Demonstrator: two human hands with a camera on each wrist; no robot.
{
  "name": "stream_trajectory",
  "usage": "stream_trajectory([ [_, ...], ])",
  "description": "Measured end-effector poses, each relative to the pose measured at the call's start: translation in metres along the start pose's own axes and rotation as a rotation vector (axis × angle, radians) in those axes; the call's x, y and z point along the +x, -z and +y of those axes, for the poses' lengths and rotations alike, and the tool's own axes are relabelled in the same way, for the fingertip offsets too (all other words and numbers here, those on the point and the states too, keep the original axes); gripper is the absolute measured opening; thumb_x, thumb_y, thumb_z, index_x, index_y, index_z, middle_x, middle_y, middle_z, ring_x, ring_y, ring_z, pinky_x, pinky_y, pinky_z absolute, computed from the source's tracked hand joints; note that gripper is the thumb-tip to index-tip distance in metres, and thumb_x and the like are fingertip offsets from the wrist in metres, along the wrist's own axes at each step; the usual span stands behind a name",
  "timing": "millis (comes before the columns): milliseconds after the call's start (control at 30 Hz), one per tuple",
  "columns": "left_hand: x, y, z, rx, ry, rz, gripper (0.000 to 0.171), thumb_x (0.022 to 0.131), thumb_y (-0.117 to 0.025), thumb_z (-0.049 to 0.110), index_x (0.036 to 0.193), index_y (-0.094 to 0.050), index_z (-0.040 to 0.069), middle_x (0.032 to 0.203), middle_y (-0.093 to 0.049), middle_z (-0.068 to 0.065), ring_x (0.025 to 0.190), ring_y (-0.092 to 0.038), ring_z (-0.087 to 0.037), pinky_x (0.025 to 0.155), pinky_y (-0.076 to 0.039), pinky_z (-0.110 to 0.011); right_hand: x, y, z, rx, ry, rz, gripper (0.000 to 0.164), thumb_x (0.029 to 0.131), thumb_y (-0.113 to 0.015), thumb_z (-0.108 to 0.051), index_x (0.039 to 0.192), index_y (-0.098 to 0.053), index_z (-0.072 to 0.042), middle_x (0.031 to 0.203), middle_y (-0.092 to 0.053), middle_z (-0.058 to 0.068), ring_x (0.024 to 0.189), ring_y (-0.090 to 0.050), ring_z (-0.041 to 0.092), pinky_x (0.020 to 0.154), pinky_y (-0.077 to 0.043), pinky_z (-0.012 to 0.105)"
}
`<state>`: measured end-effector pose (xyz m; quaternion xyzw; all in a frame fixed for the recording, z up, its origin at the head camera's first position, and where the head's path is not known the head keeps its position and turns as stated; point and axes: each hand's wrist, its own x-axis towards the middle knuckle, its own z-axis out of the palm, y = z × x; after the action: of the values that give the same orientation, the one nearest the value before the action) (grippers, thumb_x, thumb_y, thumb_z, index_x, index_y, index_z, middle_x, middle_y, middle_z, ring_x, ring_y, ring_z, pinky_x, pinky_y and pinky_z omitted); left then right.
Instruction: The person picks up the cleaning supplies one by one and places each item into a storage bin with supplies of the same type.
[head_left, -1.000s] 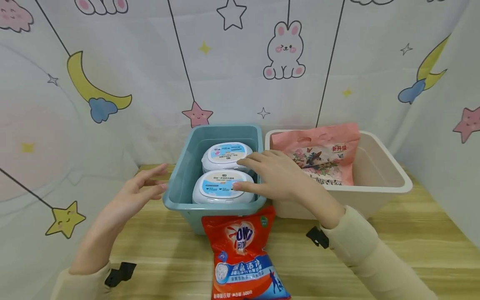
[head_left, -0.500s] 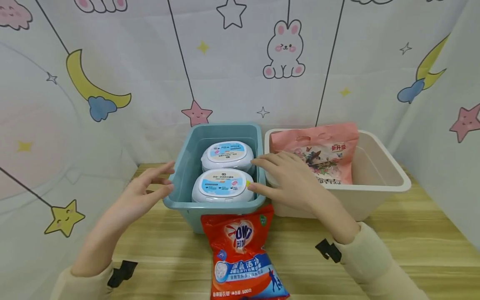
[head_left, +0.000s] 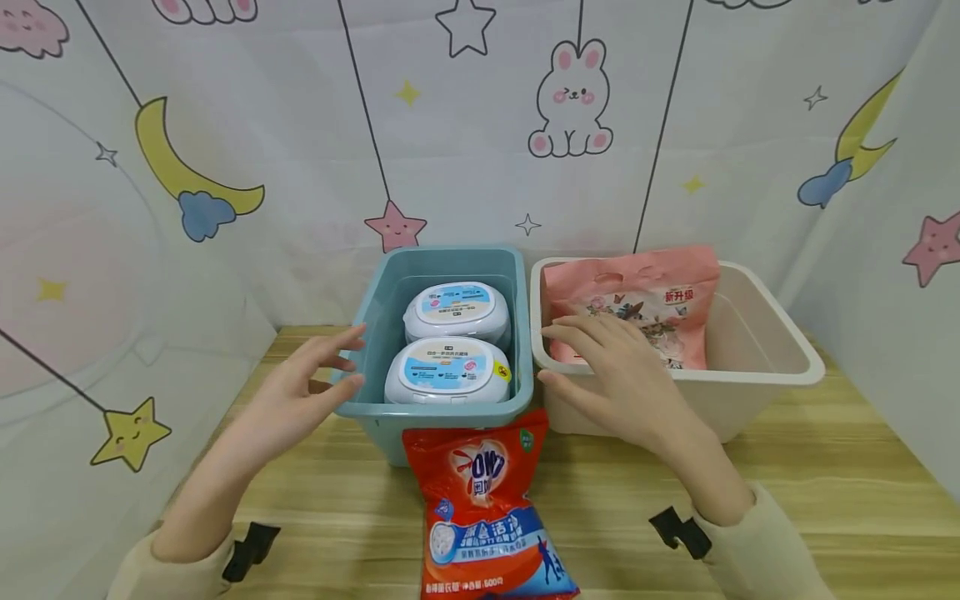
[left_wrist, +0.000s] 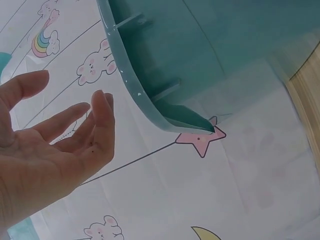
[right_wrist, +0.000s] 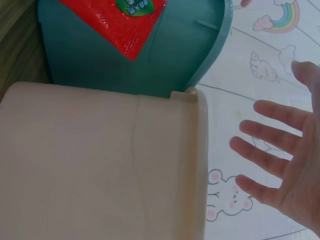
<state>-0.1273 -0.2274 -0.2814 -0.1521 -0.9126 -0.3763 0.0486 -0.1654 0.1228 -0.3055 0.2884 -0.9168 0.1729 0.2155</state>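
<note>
In the head view my left hand (head_left: 303, 396) hovers at the left rim of the teal bin (head_left: 437, 410), fingers loosely bent and holding nothing. My right hand (head_left: 622, 383) is over the near left corner of the cream bin (head_left: 750, 377), with fingers spread and nothing in them. Two white oval tubs with blue labels sit in the teal bin: a near tub (head_left: 447, 371) and a far tub (head_left: 457, 310). A pink printed bag (head_left: 637, 268) stands in the cream bin, partly hidden by my right hand. The right wrist view shows the right palm (right_wrist: 300, 185) bare.
A red OMO laundry powder bag (head_left: 483, 508) leans on the teal bin's front, its lower part on the wooden table (head_left: 330, 517). Both bins stand side by side. A white cartoon-print curtain (head_left: 465, 150) hangs close behind them and along both sides.
My right hand has moved right, from above the near tub to over the cream bin's corner. My left hand has drifted slightly right, towards the teal bin's rim. The tubs stay in place.
</note>
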Motion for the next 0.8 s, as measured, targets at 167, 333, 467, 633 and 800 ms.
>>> stream_trajectory([
  [167,0.0,-0.005,0.003,0.035,-0.027,0.02,0.054,0.095,-0.06,0.017,0.146,-0.042,0.014,0.133,-0.053,-0.012,0.113,-0.055,-0.027,0.084,-0.051,-0.025,-0.011,-0.002,0.006,0.02,0.007,0.08,0.047,0.087,-0.066,-0.039,0.128,-0.061,-0.016,0.133,-0.059,0.005,0.127,-0.049,0.028,0.11,-0.033,0.054],
  [333,-0.001,-0.01,0.005,0.072,-0.057,0.039,0.054,0.094,-0.06,0.015,0.145,-0.043,0.013,0.132,-0.053,-0.012,0.112,-0.055,-0.026,0.085,-0.051,-0.027,-0.02,-0.005,0.012,0.03,0.019,0.132,0.045,0.086,-0.069,-0.035,0.126,-0.062,-0.016,0.13,-0.061,0.004,0.124,-0.052,0.026,0.108,-0.036,0.051],
  [467,-0.003,-0.014,0.008,0.086,-0.074,0.036,0.055,0.093,-0.061,0.012,0.145,-0.043,0.014,0.131,-0.053,-0.012,0.111,-0.056,-0.027,0.084,-0.054,-0.034,-0.027,-0.007,0.016,0.038,0.026,0.174,0.046,0.085,-0.07,-0.032,0.127,-0.061,-0.016,0.129,-0.061,0.005,0.122,-0.053,0.027,0.105,-0.039,0.05],
  [633,-0.005,-0.02,0.011,0.067,-0.077,0.019,0.055,0.092,-0.062,0.011,0.144,-0.044,0.015,0.128,-0.054,-0.012,0.108,-0.057,-0.027,0.081,-0.057,-0.042,-0.036,-0.009,0.022,0.044,0.041,0.228,0.046,0.082,-0.073,-0.026,0.126,-0.062,-0.014,0.127,-0.062,0.007,0.12,-0.053,0.028,0.103,-0.039,0.05],
  [800,-0.006,-0.028,0.013,0.064,-0.089,0.012,0.055,0.092,-0.063,0.011,0.143,-0.045,0.017,0.126,-0.055,-0.009,0.104,-0.057,-0.024,0.077,-0.057,-0.035,-0.043,-0.008,0.028,0.034,0.042,0.261,0.045,0.083,-0.071,-0.025,0.125,-0.062,-0.013,0.127,-0.062,0.007,0.119,-0.053,0.028,0.104,-0.037,0.047],
])
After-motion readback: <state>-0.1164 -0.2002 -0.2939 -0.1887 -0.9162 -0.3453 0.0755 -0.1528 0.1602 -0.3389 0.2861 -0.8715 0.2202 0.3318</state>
